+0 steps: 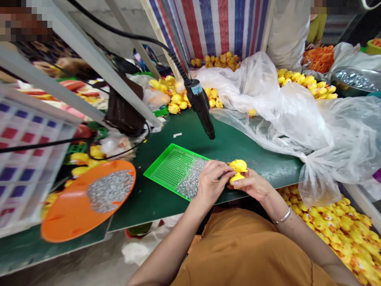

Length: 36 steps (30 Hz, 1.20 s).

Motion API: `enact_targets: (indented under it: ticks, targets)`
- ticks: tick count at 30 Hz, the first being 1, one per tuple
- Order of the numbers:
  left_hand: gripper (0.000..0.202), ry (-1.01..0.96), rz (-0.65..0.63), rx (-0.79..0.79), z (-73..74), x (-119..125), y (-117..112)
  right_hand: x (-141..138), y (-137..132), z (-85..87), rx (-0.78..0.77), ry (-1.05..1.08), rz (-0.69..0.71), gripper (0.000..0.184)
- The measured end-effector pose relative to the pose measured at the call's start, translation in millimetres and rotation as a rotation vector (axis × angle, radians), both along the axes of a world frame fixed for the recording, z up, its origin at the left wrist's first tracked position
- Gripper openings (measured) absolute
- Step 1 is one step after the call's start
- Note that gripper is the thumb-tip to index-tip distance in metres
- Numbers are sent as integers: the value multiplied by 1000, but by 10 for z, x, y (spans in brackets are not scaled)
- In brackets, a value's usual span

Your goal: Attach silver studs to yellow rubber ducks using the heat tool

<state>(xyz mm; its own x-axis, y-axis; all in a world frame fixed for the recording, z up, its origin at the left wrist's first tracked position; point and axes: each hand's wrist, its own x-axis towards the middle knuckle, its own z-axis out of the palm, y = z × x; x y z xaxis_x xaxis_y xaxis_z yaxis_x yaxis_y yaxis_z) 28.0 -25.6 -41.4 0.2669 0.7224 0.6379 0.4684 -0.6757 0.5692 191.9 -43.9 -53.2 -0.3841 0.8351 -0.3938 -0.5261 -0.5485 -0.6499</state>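
Observation:
In my right hand (255, 186) is a small yellow toy duck (238, 166), gripped between thumb and fingers above the table's front edge. My left hand (212, 178) is closed, its thumb and fingertips pinched together against the duck's left side. Whatever those fingertips hold is too small or hidden to make out. Under and beside my left hand lies a green perforated tray (160, 167) with a heap of small silver screws (192, 174) at its right end. A black electric screwdriver (202, 109) hangs tip down above the table, beyond both hands.
An orange dish (65, 214) of silver screws lies at left on the green table (166, 127). Clear plastic bags (297, 111) cover the right side. Many yellow ducks (336, 222) fill the space below right; more ducks (178, 99) sit behind. A slanted metal frame (98, 59) crosses at left.

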Motion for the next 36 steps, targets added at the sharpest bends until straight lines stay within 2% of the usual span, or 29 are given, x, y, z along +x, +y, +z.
enact_targets:
  ticks: [3, 15, 20, 36]
  targets:
    - [5, 48, 21, 86, 23, 29, 2, -10, -22, 21, 23, -25, -17, 53]
    - [8, 191, 16, 148, 13, 6, -12, -55, -66, 36, 5, -50, -18, 46]
    - [10, 207, 16, 146, -14, 3, -13, -62, -74, 28, -44, -29, -2, 45]
    - [11, 236, -6, 121, -14, 25, -28, -60, -122, 78, -69, -40, -5, 41]
